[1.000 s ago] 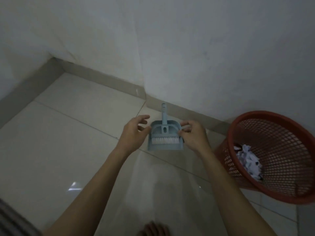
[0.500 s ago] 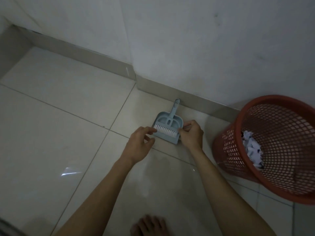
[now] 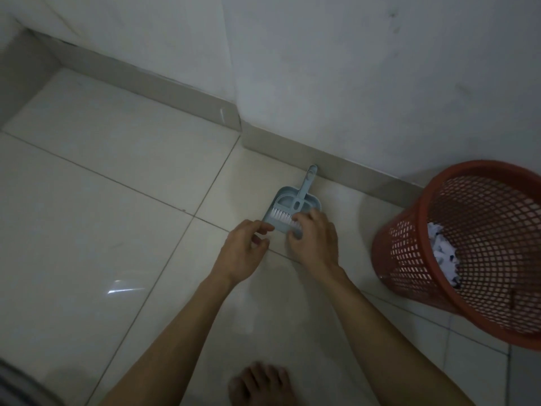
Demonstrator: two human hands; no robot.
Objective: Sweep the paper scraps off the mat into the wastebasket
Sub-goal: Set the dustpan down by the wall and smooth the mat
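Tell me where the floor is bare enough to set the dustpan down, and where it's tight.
Bare tiles spread wide left of the left hand, out to the skirting. Another free patch lies between the forearms, above the bare foot. It is crowded around the dustpan, where the right hand rests on its brush. The strip between that hand and the wastebasket is narrower.

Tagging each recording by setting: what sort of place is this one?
Probably an indoor room corner in a home: pale glossy floor tiles, a plain wall with a skirting board, a red mesh wastebasket and a small dustpan-and-brush set.
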